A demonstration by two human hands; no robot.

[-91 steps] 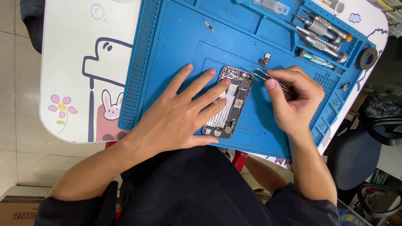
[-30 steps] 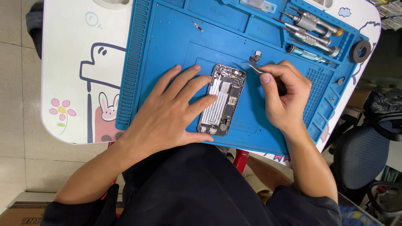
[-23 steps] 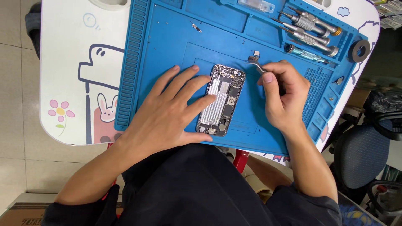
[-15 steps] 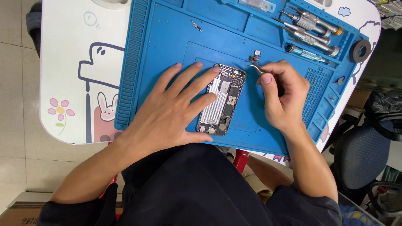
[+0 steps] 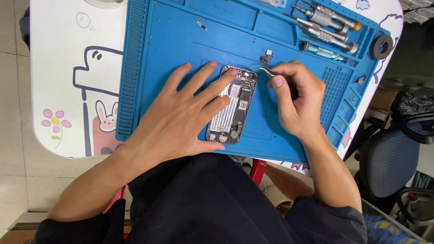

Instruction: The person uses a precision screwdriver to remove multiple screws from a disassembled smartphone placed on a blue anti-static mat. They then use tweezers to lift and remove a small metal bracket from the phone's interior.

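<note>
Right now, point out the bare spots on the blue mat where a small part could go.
Bare blue mat lies between its ribbed left edge and the left hand, and below the opened phone toward the right hand. Crowded: the top right, with screwdrivers, and around the tweezers.

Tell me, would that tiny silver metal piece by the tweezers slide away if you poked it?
Probably. The tiny silver metal piece looks very light and lies loose on the smooth blue mat. The right hand uses thin metal tweezers, suggesting fingers would fumble it.
</note>
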